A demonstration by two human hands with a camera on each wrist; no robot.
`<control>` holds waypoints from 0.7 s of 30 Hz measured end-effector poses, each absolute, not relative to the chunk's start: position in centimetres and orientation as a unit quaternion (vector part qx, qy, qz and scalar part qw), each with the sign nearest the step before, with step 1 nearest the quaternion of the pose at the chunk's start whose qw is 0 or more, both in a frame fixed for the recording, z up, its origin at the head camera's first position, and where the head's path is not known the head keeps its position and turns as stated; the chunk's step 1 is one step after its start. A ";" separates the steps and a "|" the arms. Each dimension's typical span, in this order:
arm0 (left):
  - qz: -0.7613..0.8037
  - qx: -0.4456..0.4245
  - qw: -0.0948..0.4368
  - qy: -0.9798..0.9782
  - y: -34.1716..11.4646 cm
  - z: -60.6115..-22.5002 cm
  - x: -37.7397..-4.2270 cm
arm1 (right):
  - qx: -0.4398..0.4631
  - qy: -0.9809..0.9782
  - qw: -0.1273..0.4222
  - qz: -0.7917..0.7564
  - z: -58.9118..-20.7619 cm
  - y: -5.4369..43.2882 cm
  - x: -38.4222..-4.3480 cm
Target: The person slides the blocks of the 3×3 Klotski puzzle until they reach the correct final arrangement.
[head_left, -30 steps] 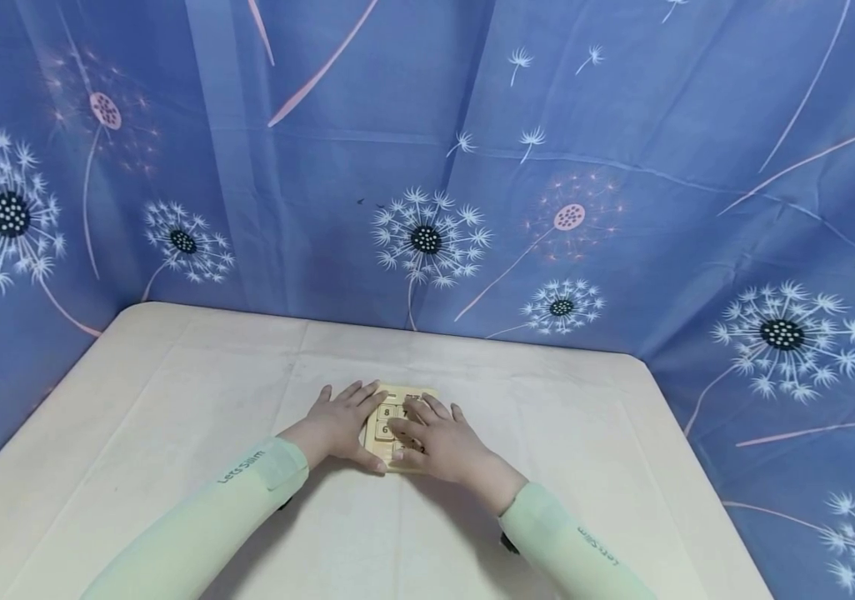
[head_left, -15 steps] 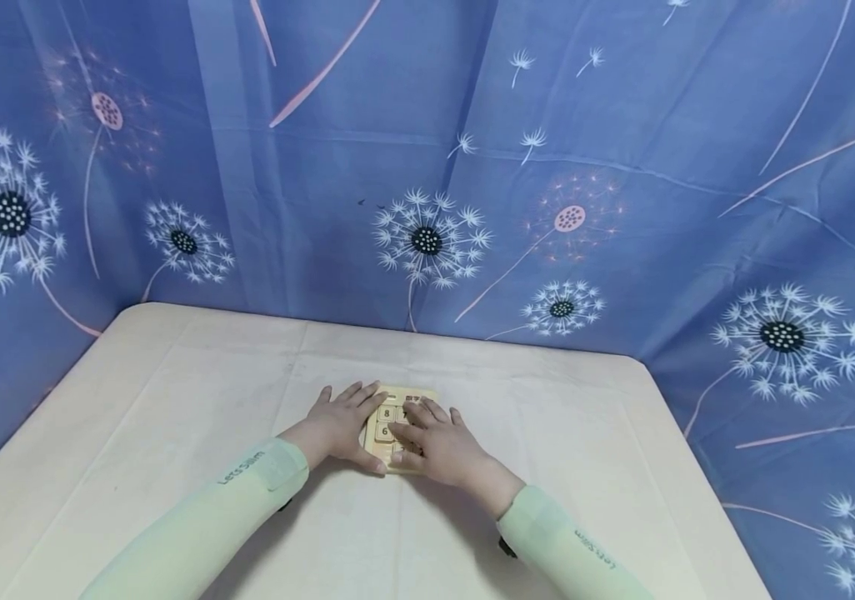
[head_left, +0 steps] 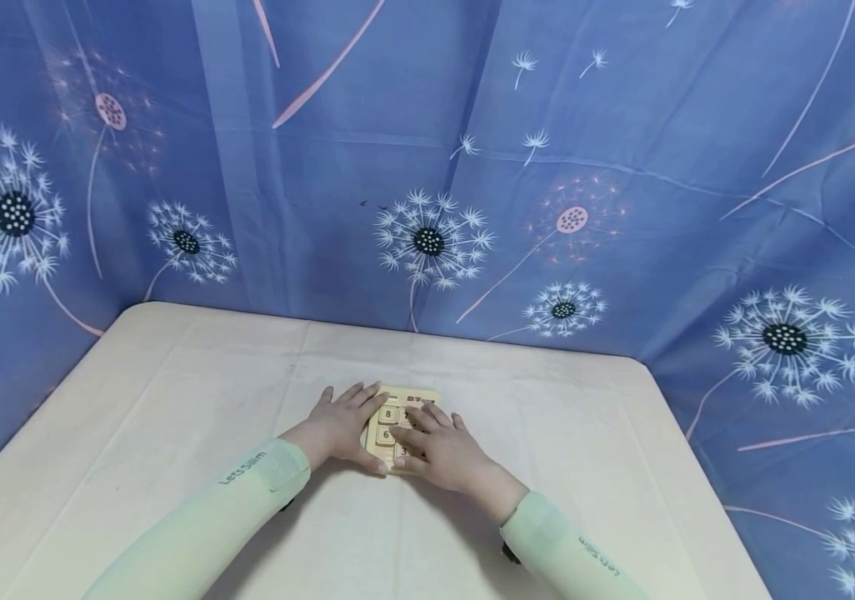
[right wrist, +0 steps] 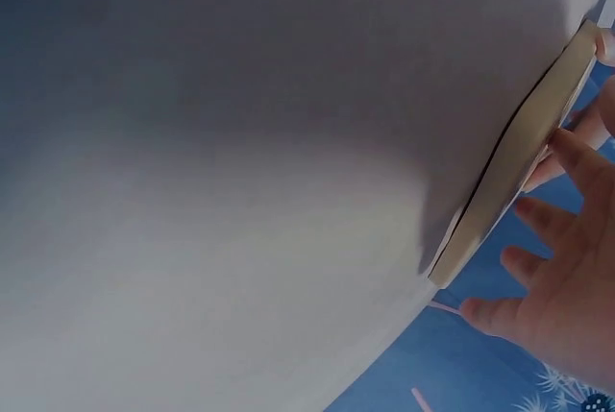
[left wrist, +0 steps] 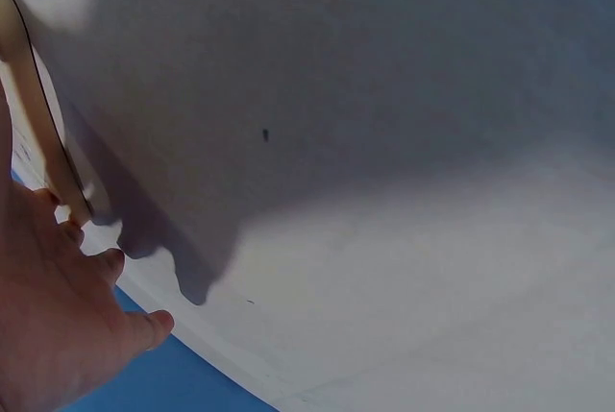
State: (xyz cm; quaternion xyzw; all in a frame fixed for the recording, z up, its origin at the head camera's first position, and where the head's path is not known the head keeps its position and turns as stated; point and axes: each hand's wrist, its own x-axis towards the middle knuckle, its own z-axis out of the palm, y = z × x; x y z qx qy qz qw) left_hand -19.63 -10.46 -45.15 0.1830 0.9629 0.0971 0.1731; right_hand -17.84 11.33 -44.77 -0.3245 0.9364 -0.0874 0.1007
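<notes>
A pale wooden number sliding puzzle (head_left: 399,391) lies on the table, partly covered by both hands. Its tiles marked 8 (head_left: 388,414), 6 (head_left: 386,434) and 3 (head_left: 402,452) show; others are hidden under fingers. My left hand (head_left: 342,427) rests along the puzzle's left edge, fingers extended, with the thumb at the near left corner. Over the right part of the tiles lies my right hand (head_left: 448,447), its fingers spread and fairly straight, fingertips on or just above them. The right wrist view shows the puzzle's side edge (right wrist: 519,157) beside those fingers.
A cream-coloured cloth covers the table (head_left: 195,400). Behind it and along both sides hangs a blue curtain (head_left: 307,208) printed with dandelions. Pale green sleeves (head_left: 202,517) cover both forearms.
My right thumb and fingers have shifted slightly over the tiles, and the tile marked 3 shows more clearly. The left hand stays where it was on the puzzle's edge.
</notes>
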 end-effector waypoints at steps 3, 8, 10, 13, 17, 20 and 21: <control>0.097 0.182 0.173 0.963 -10.5 -45.1 -19.6 | -0.327 0.936 0.099 -0.090 -44.9 11.4 -17.8; 0.098 0.182 0.174 0.963 -10.4 -45.1 -19.6 | -0.325 0.936 0.098 -0.094 -45.2 11.6 -17.7; 0.098 0.183 0.174 0.963 -10.4 -45.0 -19.6 | -0.325 0.936 0.097 -0.096 -45.2 11.6 -17.7; 0.097 0.182 0.175 0.963 -10.3 -45.0 -19.6 | -0.325 0.935 0.099 -0.098 -45.2 11.7 -17.6; 0.100 0.182 0.175 0.962 -10.3 -45.0 -19.6 | -0.326 0.935 0.104 -0.098 -45.1 11.6 -17.5; 0.100 0.182 0.174 0.963 -10.3 -45.1 -19.6 | -0.327 0.934 0.107 -0.098 -45.1 11.7 -17.5; 0.098 0.182 0.174 0.963 -10.3 -45.2 -19.6 | -0.327 0.934 0.108 -0.099 -45.0 11.7 -17.4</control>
